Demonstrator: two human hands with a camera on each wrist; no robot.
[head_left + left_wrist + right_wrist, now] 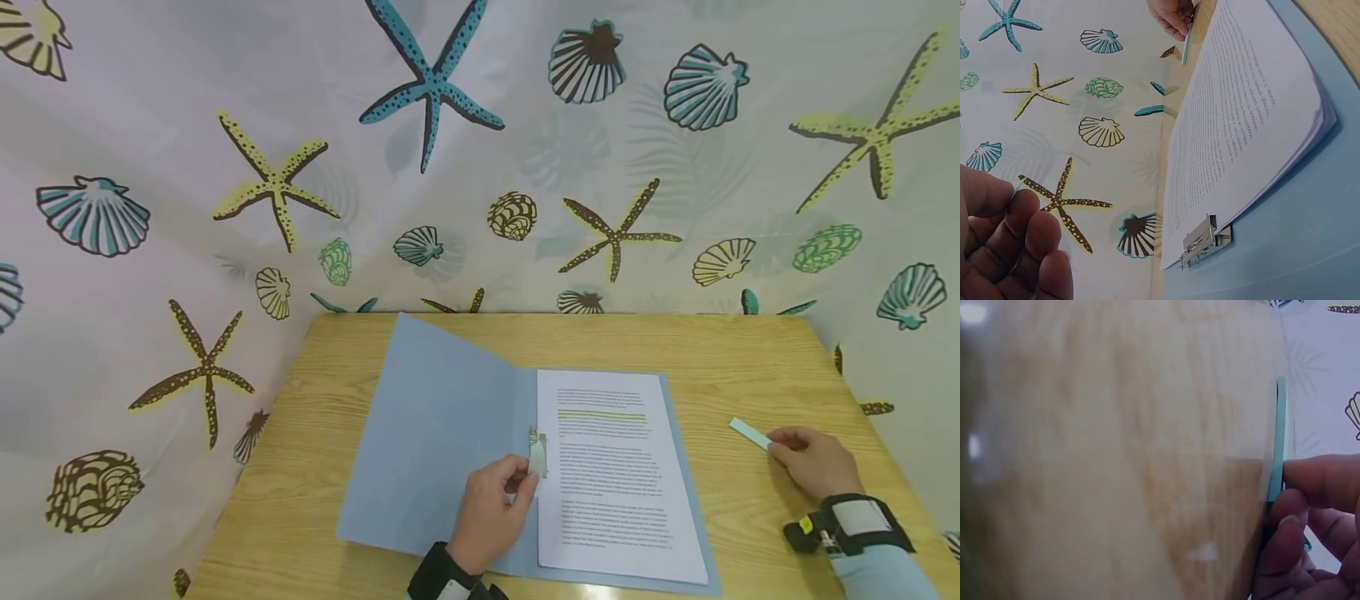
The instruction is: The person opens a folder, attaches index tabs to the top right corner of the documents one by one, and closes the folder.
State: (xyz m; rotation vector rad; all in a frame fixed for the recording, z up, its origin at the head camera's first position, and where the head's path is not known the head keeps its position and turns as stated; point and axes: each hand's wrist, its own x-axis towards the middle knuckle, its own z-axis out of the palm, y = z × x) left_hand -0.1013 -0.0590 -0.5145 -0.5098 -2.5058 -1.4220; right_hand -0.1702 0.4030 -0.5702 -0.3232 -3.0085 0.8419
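Note:
My left hand [489, 510] pinches a small pale green sticky tab [537, 458] between thumb and fingertips, above the inner fold of an open blue folder [442, 425]. In the left wrist view only the tab's thin edge shows at the fingertips. A stack of printed sheets [611, 500] lies in the folder's right side, with a yellow-green highlighted line near the top. By their left edge sits a metal clip [1205, 242], partly behind the tab in the head view. At the right, my right hand [816, 460] pinches a narrow pale green sticky note pad [748, 432] low over the table.
The wooden table [750, 358] stretches around the folder on all sides. A white curtain [480, 192] printed with starfish and shells hangs behind the table and along its sides. The folder's left cover slants up slightly from the wood.

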